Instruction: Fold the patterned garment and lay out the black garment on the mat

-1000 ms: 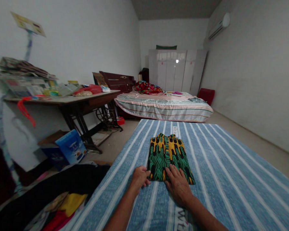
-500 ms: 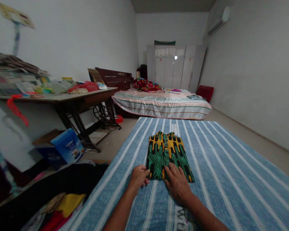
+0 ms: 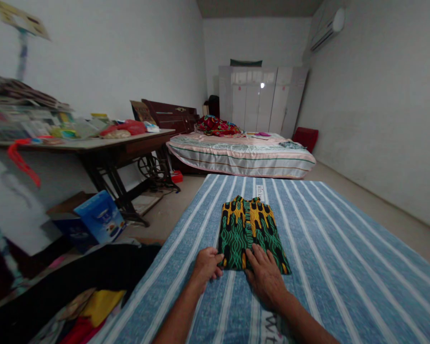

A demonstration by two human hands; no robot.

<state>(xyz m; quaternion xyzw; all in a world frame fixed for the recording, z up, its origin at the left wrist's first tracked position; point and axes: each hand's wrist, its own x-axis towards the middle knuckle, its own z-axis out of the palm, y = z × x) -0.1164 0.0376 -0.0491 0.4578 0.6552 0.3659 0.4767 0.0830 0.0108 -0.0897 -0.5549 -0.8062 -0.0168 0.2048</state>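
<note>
The left hand (image 3: 208, 266) curls at the folded patterned shirt's (image 3: 234, 239) seven-o'clock corner; whether it pinches the cloth, I cannot tell. The right hand (image 3: 265, 277), fingers flat and loosely spread, rests across the six-o'clock edge, probably steadying the layers. The shirt lies collar (image 3: 245, 198) at twelve on a striped cover (image 3: 329, 267), flat enough to keep it smooth. Beyond, at twelve, stands a bed (image 3: 236, 161).

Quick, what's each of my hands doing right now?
Left hand: closed, apparently pinching the folded shirt at its near left corner.
Right hand: open, fingers flat on the shirt.
</note>
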